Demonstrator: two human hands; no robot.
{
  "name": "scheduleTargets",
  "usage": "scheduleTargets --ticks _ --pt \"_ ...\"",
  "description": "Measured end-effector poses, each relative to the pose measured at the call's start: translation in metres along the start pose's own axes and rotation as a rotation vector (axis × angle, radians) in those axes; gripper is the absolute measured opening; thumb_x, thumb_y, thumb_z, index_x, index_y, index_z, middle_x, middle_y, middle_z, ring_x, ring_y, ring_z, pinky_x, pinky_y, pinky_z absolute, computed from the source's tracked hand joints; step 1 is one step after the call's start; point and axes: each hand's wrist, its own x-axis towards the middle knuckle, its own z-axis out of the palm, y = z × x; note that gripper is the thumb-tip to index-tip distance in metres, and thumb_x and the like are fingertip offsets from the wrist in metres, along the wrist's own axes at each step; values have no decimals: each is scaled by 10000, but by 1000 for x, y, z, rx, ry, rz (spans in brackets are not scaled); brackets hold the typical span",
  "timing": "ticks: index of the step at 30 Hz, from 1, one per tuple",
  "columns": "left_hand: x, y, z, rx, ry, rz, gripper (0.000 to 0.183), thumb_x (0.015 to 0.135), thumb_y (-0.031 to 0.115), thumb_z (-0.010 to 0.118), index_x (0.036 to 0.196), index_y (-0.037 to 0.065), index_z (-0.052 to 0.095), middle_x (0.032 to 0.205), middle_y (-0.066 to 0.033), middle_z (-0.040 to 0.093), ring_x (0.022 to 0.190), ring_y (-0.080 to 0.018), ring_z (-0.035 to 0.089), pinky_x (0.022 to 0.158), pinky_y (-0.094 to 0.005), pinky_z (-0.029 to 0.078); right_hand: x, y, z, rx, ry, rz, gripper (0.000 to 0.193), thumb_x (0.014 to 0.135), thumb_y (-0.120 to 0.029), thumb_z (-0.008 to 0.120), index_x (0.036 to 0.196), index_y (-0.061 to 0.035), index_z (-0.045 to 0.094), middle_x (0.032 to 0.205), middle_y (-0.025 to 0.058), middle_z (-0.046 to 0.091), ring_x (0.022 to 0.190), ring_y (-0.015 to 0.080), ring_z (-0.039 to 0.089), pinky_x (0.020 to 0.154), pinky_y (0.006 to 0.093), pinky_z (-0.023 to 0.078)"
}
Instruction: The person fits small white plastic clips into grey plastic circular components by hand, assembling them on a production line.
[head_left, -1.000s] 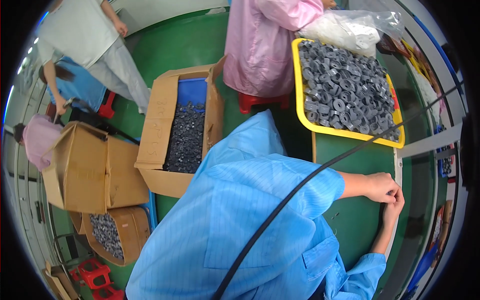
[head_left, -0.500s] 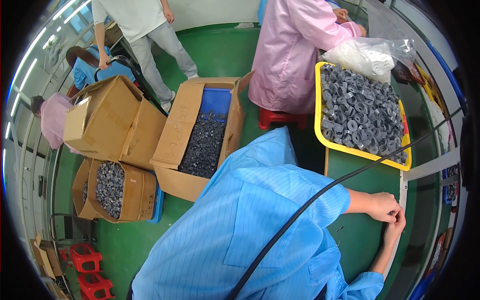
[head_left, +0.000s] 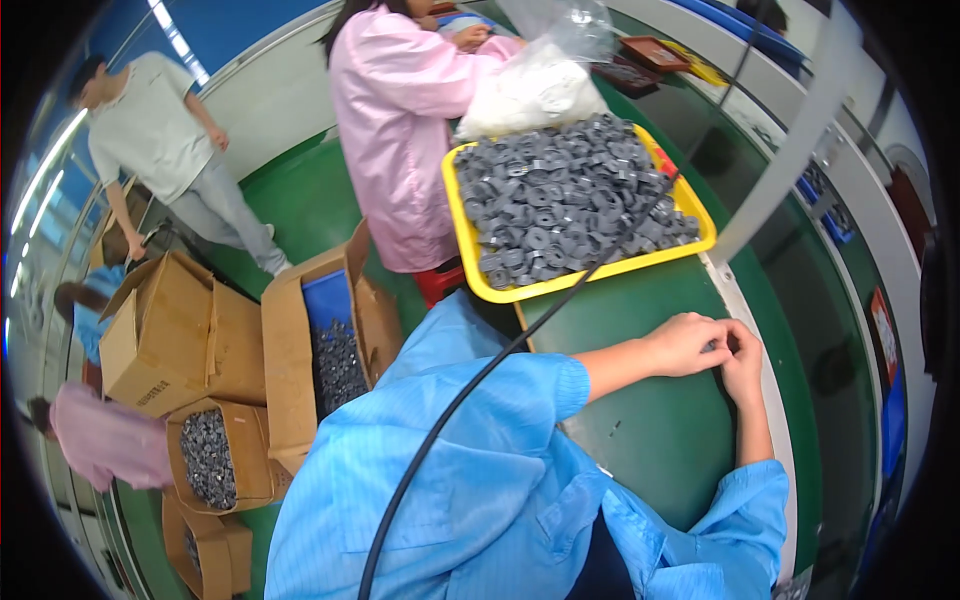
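My left hand [head_left: 688,345] and my right hand [head_left: 741,362] meet above the green table [head_left: 660,440], near its pale edge. Between the closed fingers of the left hand, a bit of a small grey part [head_left: 711,347] shows; most of it is hidden. The right hand's fingers are bent in and touch the left fingertips at that part. Whether they grip it too is hard to make out. Farther off stands a yellow tray [head_left: 497,293], heaped with grey ring-shaped parts [head_left: 560,200].
A black cable [head_left: 450,407] crosses the view before me. White material in a clear bag [head_left: 540,95] lies behind the tray, beside a person in pink [head_left: 400,130]. Cardboard boxes [head_left: 160,330] holding grey parts stand at the left. A metal post [head_left: 780,150] rises beyond the table edge.
The view has swung, so the tray, boxes and hands sit farther left, the tray and hands also higher. Both hands stay together, and the grey part shows more plainly.
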Motion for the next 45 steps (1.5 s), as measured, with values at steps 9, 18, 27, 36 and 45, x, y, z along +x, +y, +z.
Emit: scheduleTargets --ticks 9,18,27,36,45 --pt "3 2 -7 -117 47 -43 201 806 116 576 938 18 462 830 -167 581 722 -329 594 656 -398 473 0 -5 0 27 11 67 118 762 -4 610 877 -6 631 706 -3 572 627 67 482 573 222 401" --pt "11 -13 2 -78 163 7 263 767 22 597 1008 12 491 917 -148 542 795 -245 588 658 -341 488 1 -3 -3 -6 44 73 79 829 -55 618 891 -10 636 703 -3 561 604 56 474 551 215 395" --pt "45 -27 -9 -433 196 -289 319 760 2 673 1069 16 596 850 -40 639 763 -75 597 677 -229 508 4 -2 -11 68 -41 88 102 823 -77 635 905 -18 650 719 5 586 620 61 504 589 224 439" --pt "42 -29 -9 -321 146 -385 369 795 -27 668 1142 1 546 985 -72 605 869 -107 616 753 -250 544 8 6 -19 97 -78 92 112 814 -69 633 911 -16 650 747 15 586 633 69 504 593 222 439" --pt "43 -12 -5 -92 18 -299 293 868 134 651 1117 -9 592 817 -35 641 698 -42 596 638 -199 491 11 15 -24 102 -76 36 107 813 -79 646 886 -2 632 726 30 555 613 91 486 565 245 420"
